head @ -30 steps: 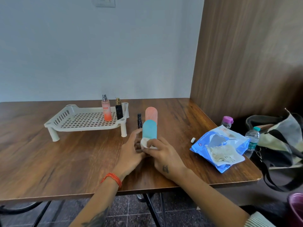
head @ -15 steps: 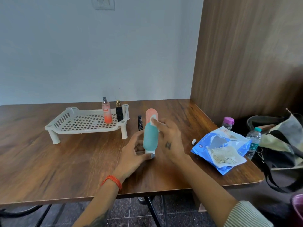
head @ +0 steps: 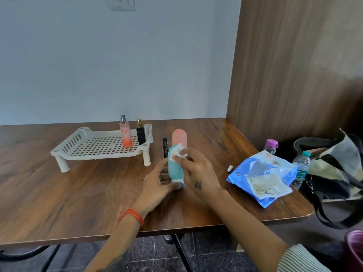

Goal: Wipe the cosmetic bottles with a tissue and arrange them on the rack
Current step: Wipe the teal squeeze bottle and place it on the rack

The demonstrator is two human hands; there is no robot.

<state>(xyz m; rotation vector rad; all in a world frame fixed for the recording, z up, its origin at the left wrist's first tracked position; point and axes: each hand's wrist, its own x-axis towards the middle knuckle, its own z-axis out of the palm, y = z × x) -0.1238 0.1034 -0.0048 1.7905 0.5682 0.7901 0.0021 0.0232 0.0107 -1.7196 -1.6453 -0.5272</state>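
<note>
A teal bottle (head: 174, 169) stands upside down on its white cap at the table's middle. My left hand (head: 157, 183) grips its lower part from the left. My right hand (head: 196, 171) pinches a white tissue (head: 178, 153) against the bottle's upper end. A pink bottle (head: 179, 138) stands right behind it, with a slim black tube (head: 165, 147) to its left. The cream rack (head: 94, 150) stands at the back left and carries an orange spray bottle (head: 125, 132) and a black bottle (head: 140, 132) at its right end.
A blue wipes pack (head: 263, 173) lies at the right with a small white cap (head: 229, 168) beside it. Past the table's right edge are a purple-capped bottle (head: 271, 146), a water bottle (head: 301, 167) and a bag (head: 337, 169). A wooden panel closes the right side.
My right hand carried the tissue from the bottle's base up to its top end and now rubs slightly lower on the upper side. My left hand keeps its grip near the base.
</note>
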